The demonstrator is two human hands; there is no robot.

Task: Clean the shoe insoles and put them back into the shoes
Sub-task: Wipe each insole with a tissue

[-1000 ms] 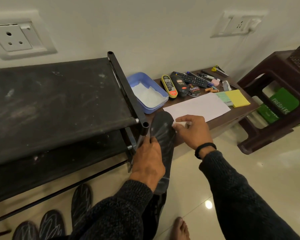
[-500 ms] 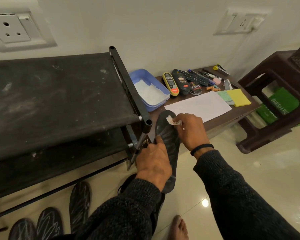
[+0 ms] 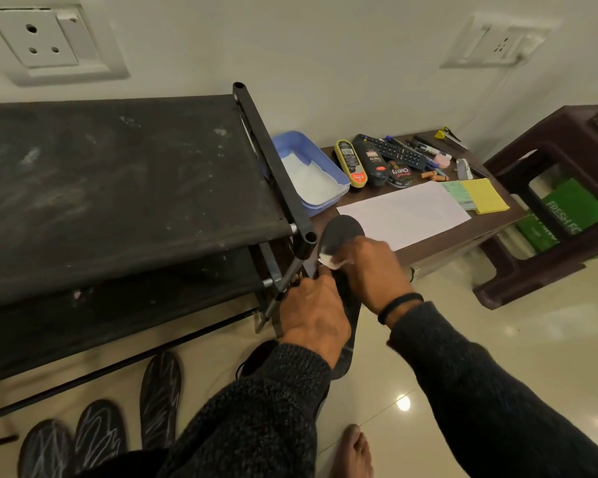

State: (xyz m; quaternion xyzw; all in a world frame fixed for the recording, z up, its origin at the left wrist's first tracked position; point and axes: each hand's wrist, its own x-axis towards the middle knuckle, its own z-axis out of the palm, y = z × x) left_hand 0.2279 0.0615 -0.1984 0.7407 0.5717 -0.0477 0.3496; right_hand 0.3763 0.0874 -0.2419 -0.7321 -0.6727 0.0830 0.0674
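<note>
Beside the black metal shoe rack, the left hand grips the long dark foam insole mid-length; its long axis runs away from the person, the right hand pinching a white wipe nearer the toe.

the rack post stands close on the left of the hands. the blue tub and white paper cover the near worktop; bare floor lies open on the right.

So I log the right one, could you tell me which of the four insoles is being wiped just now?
The insole held up by the left hand, while the right hand rubs a white wipe on it; the other three lie on the floor.
</note>
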